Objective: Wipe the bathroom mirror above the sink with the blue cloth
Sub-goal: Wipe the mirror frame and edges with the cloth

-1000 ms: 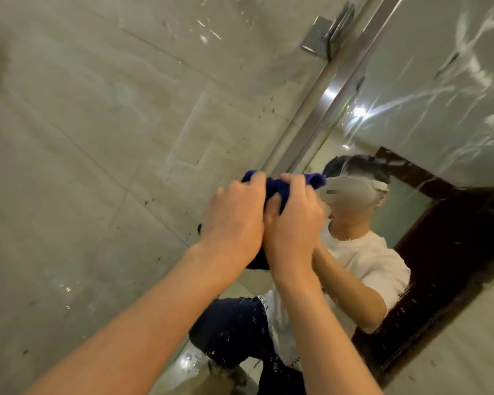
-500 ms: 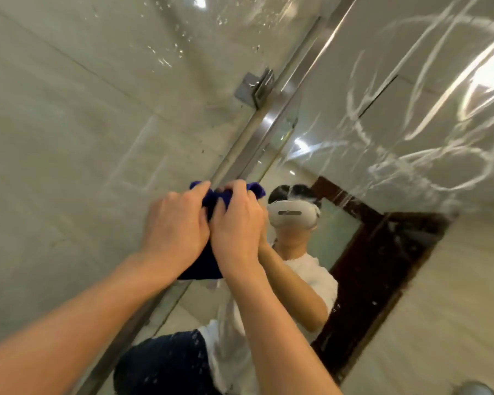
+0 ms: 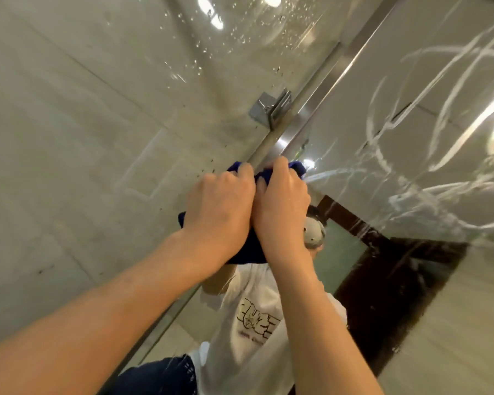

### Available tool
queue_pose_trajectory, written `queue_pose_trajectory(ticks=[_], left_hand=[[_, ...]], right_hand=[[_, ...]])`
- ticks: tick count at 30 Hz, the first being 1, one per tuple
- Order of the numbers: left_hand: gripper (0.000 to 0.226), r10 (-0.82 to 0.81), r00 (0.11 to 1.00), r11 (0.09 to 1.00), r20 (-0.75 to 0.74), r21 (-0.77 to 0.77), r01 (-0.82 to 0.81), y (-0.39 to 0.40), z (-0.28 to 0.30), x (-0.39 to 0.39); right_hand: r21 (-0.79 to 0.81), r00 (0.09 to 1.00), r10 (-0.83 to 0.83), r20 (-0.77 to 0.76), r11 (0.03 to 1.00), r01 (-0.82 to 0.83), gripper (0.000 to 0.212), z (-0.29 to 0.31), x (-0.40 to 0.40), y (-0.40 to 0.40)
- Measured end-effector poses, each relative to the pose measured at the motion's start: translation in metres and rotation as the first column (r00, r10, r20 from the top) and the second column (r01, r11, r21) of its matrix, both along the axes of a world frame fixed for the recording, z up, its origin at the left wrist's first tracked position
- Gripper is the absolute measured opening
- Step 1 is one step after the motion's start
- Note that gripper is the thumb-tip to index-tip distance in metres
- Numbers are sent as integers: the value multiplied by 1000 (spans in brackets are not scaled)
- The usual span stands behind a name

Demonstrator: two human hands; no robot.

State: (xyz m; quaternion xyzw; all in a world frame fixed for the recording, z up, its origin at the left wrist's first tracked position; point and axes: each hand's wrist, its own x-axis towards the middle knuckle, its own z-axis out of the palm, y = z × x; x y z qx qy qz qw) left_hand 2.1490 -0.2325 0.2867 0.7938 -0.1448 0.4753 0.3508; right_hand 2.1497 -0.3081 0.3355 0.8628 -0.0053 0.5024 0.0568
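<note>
The blue cloth (image 3: 244, 253) is soft and bunched, a dark blue fabric with thick folds; it is pressed against the mirror (image 3: 411, 124) right at the mirror's left edge, in the middle of the view; its long axis runs from the near left, where a corner sticks out beside the left wrist, to the far right, where its upper edge shows above the fingertips; most of the cloth is hidden under the hands.

The left hand (image 3: 218, 205) lies on the left part of the cloth with the fingers curled over its upper edge, gripping it; the right hand (image 3: 281, 206) lies just beside it, touching it, with the fingers curled round the upper folds of the cloth in the same way; both bare forearms reach in from the near side.

The mirror is smooth and glossy, with pale curved smear lines and streaks on its right part; it reflects a person in a white printed shirt and a dark door frame; a brushed metal strip (image 3: 320, 109) runs diagonally along the left edge of the mirror; a small square metal bracket (image 3: 270, 109) sits on the wall just left of this strip; the wall (image 3: 69, 138) on the left is of large pale grey tiles, matt, with thin joints, small dark specks and water drops at the far side.
</note>
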Motion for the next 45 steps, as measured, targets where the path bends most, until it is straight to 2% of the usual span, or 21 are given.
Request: queue_pose_trajectory(ticks=[5,8,10,13,16,19,22,25,30,33,36,38,41,45], left_hand=[[18,-52,979,999,-197,7,54,4,-54,-7],[19,-83,969,994,-233,-92,63,5,-51,-15],[13,-141,973,978,-182,-178,108,3,-35,-13],[6,-244,969,935,-20,-269,230,-5,9,-6],[8,-230,970,936,83,-255,244,-8,57,1],[9,-219,965,946,145,-212,247,-5,70,8],[19,-204,962,957,184,-169,235,-4,58,13],[18,-187,971,969,149,-131,207,-1,50,10],[26,-156,987,986,-37,-66,153,3,2,0],[41,-109,985,994,-131,-24,107,1,-41,-6],[53,-82,970,996,-229,0,84,0,-76,-14],[57,-110,954,994,-279,-29,107,0,-95,-13],[48,-169,942,982,-291,-127,137,2,-105,-7],[39,-214,950,960,-229,-229,161,-2,-80,-1]], right_hand=[[33,981,29,-191,999,-23,14,-56,-13,-2],[48,972,104,-212,994,-96,13,-56,-16,-5],[-18,969,100,-228,994,-107,11,-35,-16,-5],[-41,988,66,-139,997,-72,4,25,-12,0],[49,996,50,-74,998,-46,4,78,-12,5],[26,998,55,-32,998,-54,11,91,-7,3],[-53,999,47,9,998,-46,7,82,-3,-3],[-40,998,63,17,997,-62,7,68,-1,-4],[-80,998,41,-55,996,-45,4,10,-3,-6],[-169,986,-21,-168,986,-8,6,-32,-9,-6],[-164,962,-22,-271,986,-24,8,-63,-20,-6],[-112,948,23,-318,992,-61,6,-78,-22,-5],[-22,934,101,-343,993,-116,4,-85,-21,-5],[-88,934,103,-343,986,-141,7,-65,-19,-12]])
